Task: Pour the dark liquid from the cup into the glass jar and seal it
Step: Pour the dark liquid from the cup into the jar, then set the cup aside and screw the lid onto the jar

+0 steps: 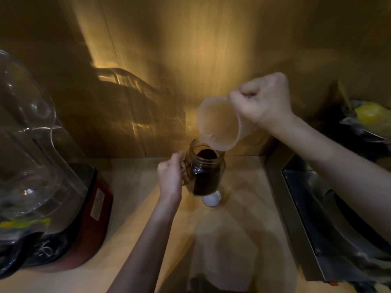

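Both hands are busy in the head view: left hand (pixel 170 178) grips the glass jar (pixel 205 172) at centre, nearly full of dark liquid, right hand (pixel 262 100) upends the seemingly drained cup (pixel 219 123) at one o'clock, while the white lid (pixel 211 200), at six o'clock, awaits sealing.

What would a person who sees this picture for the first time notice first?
At the centre, the right hand tips a translucent plastic cup over the open glass jar, which already holds dark liquid, while the left hand grips the jar's handle. A small white round lid lies on the wooden counter just beside the jar. At far left stands a large clear blender jug.
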### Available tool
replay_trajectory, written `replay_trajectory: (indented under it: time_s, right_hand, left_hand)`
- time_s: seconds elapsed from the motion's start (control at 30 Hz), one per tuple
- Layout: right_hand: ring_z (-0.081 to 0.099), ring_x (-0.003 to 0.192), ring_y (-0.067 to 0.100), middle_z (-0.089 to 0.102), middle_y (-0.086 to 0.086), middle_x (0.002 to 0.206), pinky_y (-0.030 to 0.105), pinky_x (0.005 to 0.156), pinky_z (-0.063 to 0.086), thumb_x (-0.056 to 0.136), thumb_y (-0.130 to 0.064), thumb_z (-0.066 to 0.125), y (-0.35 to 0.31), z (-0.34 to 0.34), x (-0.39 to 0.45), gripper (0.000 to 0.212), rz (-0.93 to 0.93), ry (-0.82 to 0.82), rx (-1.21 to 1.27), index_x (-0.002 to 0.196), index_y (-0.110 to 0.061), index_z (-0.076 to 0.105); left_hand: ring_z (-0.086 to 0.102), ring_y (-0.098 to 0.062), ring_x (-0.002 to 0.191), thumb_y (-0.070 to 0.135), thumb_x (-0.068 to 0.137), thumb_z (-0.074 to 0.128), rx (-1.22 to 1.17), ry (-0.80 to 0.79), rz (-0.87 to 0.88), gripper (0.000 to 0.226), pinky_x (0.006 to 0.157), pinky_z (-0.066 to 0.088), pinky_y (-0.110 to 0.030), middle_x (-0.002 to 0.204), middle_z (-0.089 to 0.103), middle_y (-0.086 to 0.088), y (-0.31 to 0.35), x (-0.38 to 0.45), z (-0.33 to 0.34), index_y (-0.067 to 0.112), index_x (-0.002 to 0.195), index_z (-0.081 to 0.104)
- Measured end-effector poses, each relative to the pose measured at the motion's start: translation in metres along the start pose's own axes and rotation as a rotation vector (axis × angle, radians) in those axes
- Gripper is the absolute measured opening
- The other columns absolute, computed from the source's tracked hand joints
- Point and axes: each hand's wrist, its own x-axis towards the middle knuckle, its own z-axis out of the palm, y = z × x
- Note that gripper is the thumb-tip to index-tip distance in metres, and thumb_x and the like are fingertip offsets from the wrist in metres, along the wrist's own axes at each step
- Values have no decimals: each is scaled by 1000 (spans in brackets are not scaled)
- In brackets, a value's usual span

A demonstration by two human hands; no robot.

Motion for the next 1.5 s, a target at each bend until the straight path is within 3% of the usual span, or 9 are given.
replay_trajectory:
  time_s: [0.1, 0.27, 0.43, 0.63, 0.73, 0.87, 1.0, 1.37, 1.5]
  right_hand:
    - [48, 41, 36, 46, 28, 43, 44, 42, 39, 75, -24, 54, 23, 6, -31, 46, 433, 44, 294, 43, 7, 47]
    - [45, 43, 15, 44, -8, 35, 26, 47, 38, 83, -8, 59, 38, 32, -73, 42, 862, 133, 594, 43, -9, 49]
    - [40, 56, 23, 42, 14, 58, 33, 55, 33, 84, -6, 57, 41, 60, -99, 38, 1016, 134, 640, 55, 18, 49]
    - [35, 58, 20, 36, 10, 59, 31, 54, 28, 80, -6, 54, 50, 92, -121, 21, 1213, 96, 668, 59, -5, 54]
    - [29, 55, 15, 31, 1, 50, 26, 51, 24, 81, -4, 54, 56, 118, -127, 27, 1267, 94, 706, 56, -8, 46]
    - [26, 43, 2, 29, -14, 40, 19, 42, 24, 84, -4, 57, 66, 157, -132, 44, 1327, 94, 742, 49, -16, 35]
    - [30, 58, 9, 34, 1, 60, 24, 49, 26, 85, -14, 57, 71, 193, -135, 31, 1429, 79, 725, 57, -14, 43]
    - [39, 58, 11, 38, 3, 56, 21, 54, 35, 91, -25, 59, 81, 237, -162, 39, 1566, 40, 747, 57, -12, 47]
    - [29, 51, 9, 30, -10, 41, 25, 51, 27, 92, -24, 59, 81, 238, -170, 55, 1541, 21, 709, 43, -20, 33]
  left_hand:
    - [52, 5, 39, 21, 88, 49, -96, 82, -5, 25, 41, 39, -9, 36, 56, 16, -13, -5, -18, 20, 64, 56]
    - [52, -4, 46, 13, 89, 43, -102, 167, 8, 29, 42, 39, -7, 38, 54, 11, -19, -14, -24, 16, 60, 46]
    - [41, -2, 35, 10, 87, 45, -62, 201, 68, 39, 42, 35, -16, 30, 45, 9, -28, -1, -30, 12, 47, 44]
    - [34, -18, 47, 21, 83, 50, 123, 128, 186, 42, 49, 29, -27, 53, 41, -9, -55, 18, -47, -6, 51, 49]
    - [31, -7, 42, 13, 86, 51, 118, 132, 97, 31, 45, 29, -24, 40, 36, 10, -70, 21, -46, 2, 57, 52]
    - [26, -4, 36, 6, 84, 46, 70, 108, -79, 43, 41, 26, -19, 32, 29, 8, -104, 26, -39, 13, 43, 37]
    - [29, -5, 32, 6, 84, 48, 87, 106, -233, 46, 40, 28, -19, 27, 32, 7, -136, 36, -37, 12, 39, 40]
    - [41, -4, 37, 13, 84, 50, 200, 99, -344, 41, 45, 33, -20, 31, 47, 7, -176, 41, -36, 16, 44, 54]
    - [44, -8, 42, 14, 84, 51, 196, 114, -345, 38, 52, 35, -29, 34, 49, 5, -179, 43, -36, 15, 46, 58]
